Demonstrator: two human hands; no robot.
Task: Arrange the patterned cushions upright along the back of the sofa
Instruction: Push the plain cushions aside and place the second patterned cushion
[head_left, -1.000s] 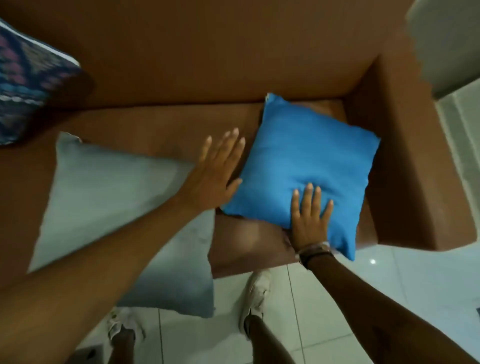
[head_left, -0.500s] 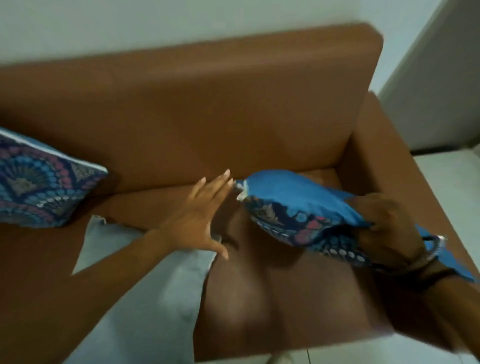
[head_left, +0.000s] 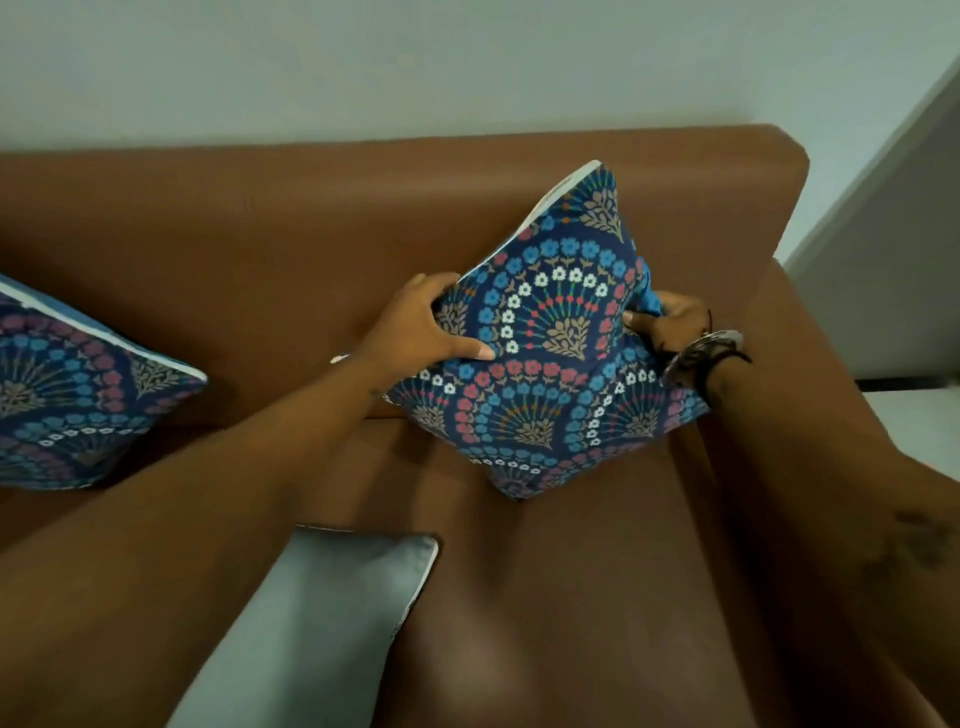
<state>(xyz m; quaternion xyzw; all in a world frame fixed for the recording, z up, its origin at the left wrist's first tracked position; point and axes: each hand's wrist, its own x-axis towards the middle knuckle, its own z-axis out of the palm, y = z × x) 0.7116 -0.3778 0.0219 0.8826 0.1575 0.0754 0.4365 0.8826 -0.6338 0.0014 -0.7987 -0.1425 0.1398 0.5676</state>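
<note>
Cushion (head_left: 545, 332) flipped: floral fan pattern now facing.

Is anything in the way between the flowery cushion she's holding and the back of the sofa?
Nothing visible. The dark blue flower-patterned cushion, held by the left hand and right hand, is tilted right by the brown sofa backrest, which looks bare there.

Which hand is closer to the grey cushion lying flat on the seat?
Left. The left hand grips the held patterned cushion on the side toward the grey cushion; the right hand grips its far side.
</note>
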